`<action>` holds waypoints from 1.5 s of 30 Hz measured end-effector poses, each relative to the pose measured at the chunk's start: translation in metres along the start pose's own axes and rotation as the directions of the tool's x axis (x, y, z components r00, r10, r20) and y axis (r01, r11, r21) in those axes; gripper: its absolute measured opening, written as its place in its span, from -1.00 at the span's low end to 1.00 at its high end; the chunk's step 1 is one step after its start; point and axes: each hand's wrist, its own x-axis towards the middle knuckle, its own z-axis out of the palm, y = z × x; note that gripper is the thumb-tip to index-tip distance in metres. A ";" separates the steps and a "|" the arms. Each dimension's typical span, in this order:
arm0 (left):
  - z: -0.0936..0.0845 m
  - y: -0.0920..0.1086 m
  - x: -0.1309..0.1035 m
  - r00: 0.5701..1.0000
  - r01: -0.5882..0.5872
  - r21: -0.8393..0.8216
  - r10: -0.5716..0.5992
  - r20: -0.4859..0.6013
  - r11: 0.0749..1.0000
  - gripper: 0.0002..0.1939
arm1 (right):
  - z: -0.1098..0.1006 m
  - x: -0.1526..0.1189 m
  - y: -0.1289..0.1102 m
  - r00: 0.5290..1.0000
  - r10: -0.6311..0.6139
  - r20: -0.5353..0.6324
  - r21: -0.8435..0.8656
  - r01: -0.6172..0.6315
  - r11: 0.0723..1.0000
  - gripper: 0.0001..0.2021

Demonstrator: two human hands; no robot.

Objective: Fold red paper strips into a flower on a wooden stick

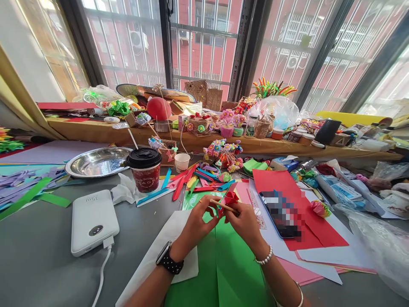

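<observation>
My left hand (200,219) is closed, fingertips pinching the lower left side of a small piece of folded red paper (230,197). A thin wooden stick (225,206) crosses in front of that paper, and my right hand (245,224) is closed around its right end. The stick's left tip reaches the fingers of my left hand. Both hands meet above a green paper sheet (204,281). Fingers hide part of the red paper, so its full shape cannot be made out.
A white power bank (94,221) with a cable, a lidded cup (145,170) and a metal plate (96,163) stand left. Coloured paper strips (188,181) lie ahead. At right are a phone (277,215) on red paper (319,226), a paper flower (320,209) and clear plastic (380,243).
</observation>
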 end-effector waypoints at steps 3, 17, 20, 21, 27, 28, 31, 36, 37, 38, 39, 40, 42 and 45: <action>-0.001 0.001 0.001 0.998 0.041 -0.014 -0.041 -0.039 0.999 -0.68 | 0.002 0.000 0.002 0.999 -0.021 -0.048 -0.097 0.016 0.995 -0.76; -0.011 0.009 0.005 0.973 0.128 0.194 -0.084 -0.217 0.973 -0.89 | 0.003 -0.001 0.000 0.949 -0.264 -0.173 -0.167 0.236 0.957 -0.71; -0.012 0.014 0.004 0.981 0.091 0.242 -0.045 -0.190 0.966 -0.89 | 0.002 -0.003 -0.004 0.955 -0.284 -0.082 -0.052 0.280 0.958 -0.62; -0.012 0.015 0.004 0.983 0.094 0.236 -0.052 -0.178 0.967 -0.88 | 0.001 -0.003 -0.005 0.959 -0.278 -0.059 -0.005 0.278 0.960 -0.61; -0.013 0.011 0.004 0.976 0.191 0.072 -0.181 -0.124 0.979 -0.73 | -0.002 -0.002 -0.005 0.989 -0.130 0.073 0.222 0.111 0.969 -0.76; -0.012 0.010 0.005 0.971 0.214 0.028 -0.209 -0.113 0.976 -0.72 | -0.002 -0.002 -0.004 0.989 -0.101 0.111 0.252 0.070 0.965 -0.77; -0.012 0.009 0.006 0.961 0.249 -0.115 -0.260 -0.090 0.962 -0.69 | -0.003 0.000 -0.002 0.984 -0.041 0.174 0.327 -0.018 0.945 -0.81; -0.010 0.013 0.008 0.942 0.315 -0.344 -0.335 0.002 0.885 -0.71 | -0.006 0.001 -0.002 0.981 -0.039 0.189 0.365 -0.033 0.930 -0.86; -0.009 0.014 0.009 0.933 0.341 -0.384 -0.359 0.025 0.858 -0.73 | -0.007 0.002 -0.003 0.981 -0.040 0.188 0.355 -0.030 0.934 -0.87; -0.009 0.014 0.009 0.925 0.361 -0.417 -0.378 0.045 0.834 -0.74 | -0.008 0.002 -0.004 0.982 -0.040 0.186 0.343 -0.027 0.939 -0.88; -0.009 0.015 0.009 0.919 0.375 -0.439 -0.390 0.059 0.817 -0.76 | -0.009 0.002 -0.005 0.983 -0.039 0.182 0.332 -0.024 0.943 -0.90; -0.009 0.015 0.009 0.915 0.384 -0.449 -0.397 0.069 0.807 -0.76 | -0.010 0.002 -0.006 0.984 -0.038 0.175 0.323 -0.021 0.946 -0.91; -0.010 0.016 0.009 0.914 0.388 -0.445 -0.400 0.069 0.807 -0.78 | -0.010 0.002 -0.006 0.985 -0.042 0.166 0.325 -0.015 0.946 -0.89; -0.012 0.014 0.008 0.921 0.367 -0.415 -0.387 0.037 0.833 -0.79 | -0.008 0.002 -0.004 0.978 -0.050 0.203 0.371 -0.030 0.928 -0.85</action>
